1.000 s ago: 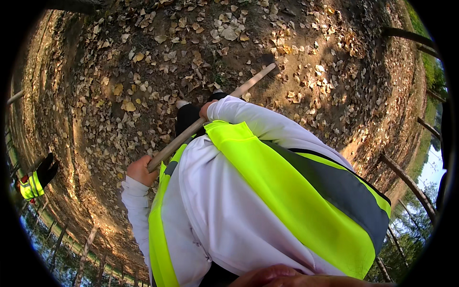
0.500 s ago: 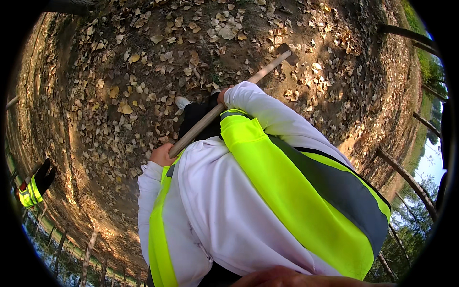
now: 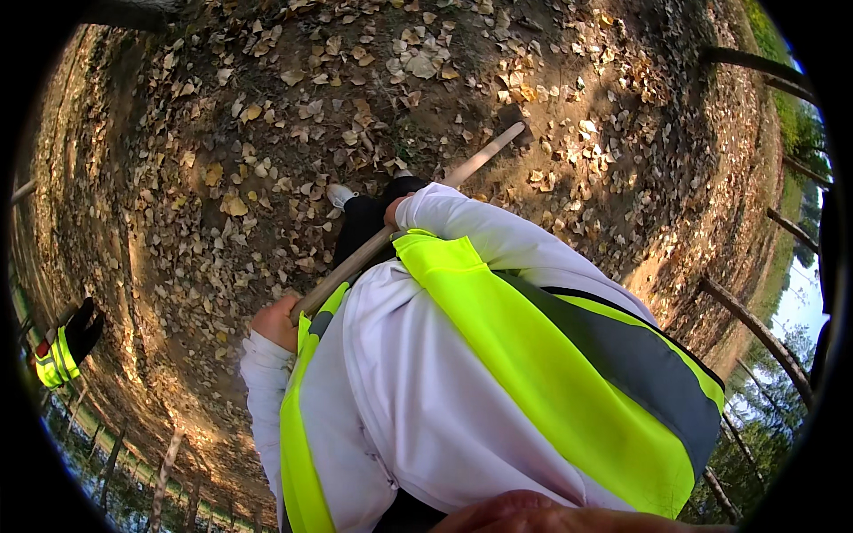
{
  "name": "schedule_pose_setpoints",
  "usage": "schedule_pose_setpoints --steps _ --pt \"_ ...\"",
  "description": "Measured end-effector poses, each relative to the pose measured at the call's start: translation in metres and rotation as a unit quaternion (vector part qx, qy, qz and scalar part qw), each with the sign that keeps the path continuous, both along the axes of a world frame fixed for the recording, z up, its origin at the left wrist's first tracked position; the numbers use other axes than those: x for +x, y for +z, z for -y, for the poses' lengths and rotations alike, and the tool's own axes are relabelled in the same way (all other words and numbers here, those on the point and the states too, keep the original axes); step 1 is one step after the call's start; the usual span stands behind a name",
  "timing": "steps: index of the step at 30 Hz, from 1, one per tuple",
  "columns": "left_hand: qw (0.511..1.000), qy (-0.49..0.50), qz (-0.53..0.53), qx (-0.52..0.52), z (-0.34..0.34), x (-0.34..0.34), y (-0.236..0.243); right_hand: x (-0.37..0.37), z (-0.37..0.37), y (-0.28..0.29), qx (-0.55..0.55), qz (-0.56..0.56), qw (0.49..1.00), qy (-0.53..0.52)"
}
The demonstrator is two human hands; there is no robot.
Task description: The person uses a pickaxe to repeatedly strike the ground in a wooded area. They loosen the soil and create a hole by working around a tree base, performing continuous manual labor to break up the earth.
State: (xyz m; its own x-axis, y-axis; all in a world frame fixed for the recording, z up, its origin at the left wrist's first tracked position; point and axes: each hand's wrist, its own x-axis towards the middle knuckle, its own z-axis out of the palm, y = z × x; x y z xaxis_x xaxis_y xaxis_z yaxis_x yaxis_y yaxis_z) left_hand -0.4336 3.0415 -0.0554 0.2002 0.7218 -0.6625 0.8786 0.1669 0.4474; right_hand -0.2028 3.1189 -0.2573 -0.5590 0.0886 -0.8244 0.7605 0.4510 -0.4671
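A long wooden-handled hoe (image 3: 484,158) runs diagonally in front of my body, its dark blade (image 3: 515,125) over the leaf-strewn soil at the far right end. My left hand (image 3: 276,322) is closed round the handle's near end, beside my left hip. Farther along, my right hand (image 3: 392,211) wraps the shaft, partly hidden by my white sleeve. Between the hands the handle passes in front of my dark trousers. A white shoe (image 3: 339,194) shows beyond the handle. Whether the blade touches the ground I cannot tell.
Dry yellow-brown leaves (image 3: 233,205) cover the bare soil all round. Tree trunks (image 3: 755,325) stand along the right rim, and others at the lower left. Far to the left another person in a yellow high-visibility vest (image 3: 57,360) bends over.
Both hands have drawn the hoe back toward my lower left. Its blade has come nearer to me and slightly left. The other person has barely moved.
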Motion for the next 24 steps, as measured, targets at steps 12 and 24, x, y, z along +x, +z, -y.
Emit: schedule_pose_setpoints --steps 12,24 --pt "0.996 -0.016 0.085 -0.032 0.003 0.027 -0.057 0.055 -0.028 -0.017 0.022 0.049 0.998 0.031" --pt "0.999 0.04 -0.012 0.007 0.031 -0.019 0.023 -0.051 0.015 0.021 0.01 -0.085 0.996 0.023"
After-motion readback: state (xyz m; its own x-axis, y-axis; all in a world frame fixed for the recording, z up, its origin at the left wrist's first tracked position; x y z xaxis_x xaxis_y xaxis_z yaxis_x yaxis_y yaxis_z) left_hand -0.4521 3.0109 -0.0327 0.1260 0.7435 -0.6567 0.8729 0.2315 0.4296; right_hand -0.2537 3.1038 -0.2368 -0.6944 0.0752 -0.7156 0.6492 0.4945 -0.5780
